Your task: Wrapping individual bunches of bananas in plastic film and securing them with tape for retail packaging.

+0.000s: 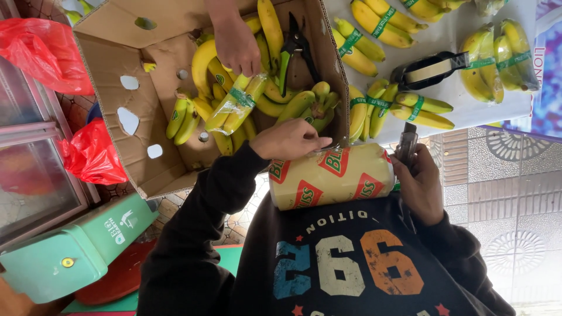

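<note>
Yellow printed film, wound into a thick roll (332, 175) with red diamond marks, lies crosswise against the person's dark shirt at the near edge of the scene, just beside the cardboard box (111, 64) of bananas. The left hand (290, 139) rests on the roll's far upper edge with its fingers laid together; whether they pinch a loose end of film cannot be told. The right hand (418, 184) is clenched around a dark hand tool (405, 143), held upright at the roll's right end. Inside the box lie a film-wrapped banana bunch (237, 104) and black-handled shears (295, 47); a second person's hand (237, 47) reaches in from the far side. Banded bunches (404, 108) and a tape dispenser (430, 69) sit on the white tabletop (456, 120) at far right. Handling judgement: the roll looks free to turn (nothing props it), so it is best pressed steadily against the body while the left grip works the film, with the tool kept clear of the fingers.
</note>
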